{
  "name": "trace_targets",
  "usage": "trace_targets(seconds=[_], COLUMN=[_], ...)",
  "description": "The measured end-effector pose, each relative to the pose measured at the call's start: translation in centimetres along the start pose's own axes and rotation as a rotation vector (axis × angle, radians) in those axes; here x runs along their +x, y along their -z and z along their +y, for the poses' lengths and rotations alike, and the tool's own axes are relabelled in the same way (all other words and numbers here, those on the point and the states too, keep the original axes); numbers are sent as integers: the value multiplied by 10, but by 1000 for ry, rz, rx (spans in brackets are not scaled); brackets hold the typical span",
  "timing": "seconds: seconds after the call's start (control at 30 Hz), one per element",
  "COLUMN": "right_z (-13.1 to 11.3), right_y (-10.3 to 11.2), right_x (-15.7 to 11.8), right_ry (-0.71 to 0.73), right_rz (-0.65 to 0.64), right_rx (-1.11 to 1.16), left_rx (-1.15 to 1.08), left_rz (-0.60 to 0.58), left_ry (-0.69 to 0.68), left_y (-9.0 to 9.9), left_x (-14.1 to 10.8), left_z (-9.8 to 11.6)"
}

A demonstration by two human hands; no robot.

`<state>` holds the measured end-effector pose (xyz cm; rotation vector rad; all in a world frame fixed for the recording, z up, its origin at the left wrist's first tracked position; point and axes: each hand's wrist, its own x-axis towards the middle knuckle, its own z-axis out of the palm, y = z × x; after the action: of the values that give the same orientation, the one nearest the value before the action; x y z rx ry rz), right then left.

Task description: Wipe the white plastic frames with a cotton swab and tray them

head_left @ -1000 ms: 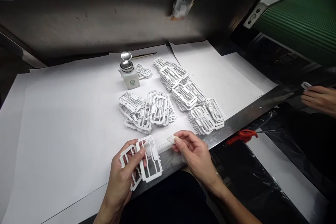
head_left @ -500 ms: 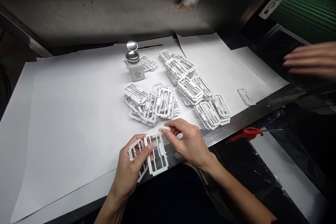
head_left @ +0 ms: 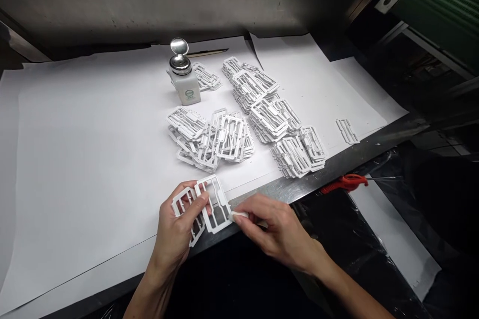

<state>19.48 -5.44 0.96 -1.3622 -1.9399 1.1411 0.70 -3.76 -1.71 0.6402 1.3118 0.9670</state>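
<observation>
My left hand (head_left: 175, 227) grips two white slotted plastic frames. One frame (head_left: 214, 203) is pinched upright between thumb and fingers, and a second frame (head_left: 189, 215) sits against the palm behind the thumb. My right hand (head_left: 275, 227) pinches a small white pad (head_left: 238, 215), its exact kind unclear, at the right edge of the first frame. Beyond my hands lies a loose heap of like frames (head_left: 209, 139). To its right, more frames stand in neat stacks (head_left: 267, 119).
A pump dispenser bottle (head_left: 189, 87) with its metal lid raised stands behind the heap, near a thin brush-like stick (head_left: 207, 53). One frame (head_left: 347, 131) lies alone on white paper (head_left: 93, 159). A red-handled tool (head_left: 346, 183) is by the metal table edge (head_left: 374, 147).
My right hand has moved the pad from the frame's top corner down along its right side. The other person's hand at the right has left view. The camera has shifted slightly.
</observation>
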Motion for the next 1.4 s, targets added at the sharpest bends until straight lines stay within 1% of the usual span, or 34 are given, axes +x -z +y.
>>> trace_targets(seconds=[0.03,0.1,0.17,0.3,0.33,0.37,0.47,0.53,0.6,0.67,0.73,0.8,0.87,0.9,1.0,1.1,1.17,1.3,1.4], right_z=[0,0,-4,-9,-7,-4,7,12,13,10,9,8,9,10,10,9,9,9,8], right_y=[0,-2,-9,-27,-28,-28,-18,-10,-6,-9,-15,-21,-26,-28,-30,-28,-28,-28,-29], right_x=[-4,-9,-11,-10,-9,-9,-8,-9,-8,-8,-6,-4,-1,0,2,3,3,3,3], right_ry=[-21,-62,-69,57,68,53,-78,-147,-195,-277,-383,-471,-516,-526,-529,-528,-534,-541,-490], right_rz=[14,82,127,48,59,98,281,327,299,241,138,1,-103,-126,-132,-125,-127,-141,-127], right_rx=[18,37,49,73,65,46,-24,-23,35,135,292,470,593,626,677,698,709,724,671], left_rx=[-1,4,17,49,53,55,58,56,57,45,22,4,-10,-28,-127,-203,-219,-241,-258], left_rz=[13,36,57,90,101,109,124,120,121,124,118,98,76,71,69,67,81,145,146], left_ry=[-7,-27,-50,-102,-107,-105,-82,-74,-75,-69,-58,-40,-14,2,61,93,109,150,165], left_y=[0,-1,-1,-3,-4,-4,-3,-2,-2,-3,-4,-4,-5,-5,-6,-6,-5,-4,-3], left_x=[0,1,1,0,0,-1,-1,-1,-1,0,0,0,0,0,0,-1,-1,-2,-2], left_z=[0,-1,-2,-3,-2,-1,3,4,3,2,1,0,1,2,6,9,10,9,8])
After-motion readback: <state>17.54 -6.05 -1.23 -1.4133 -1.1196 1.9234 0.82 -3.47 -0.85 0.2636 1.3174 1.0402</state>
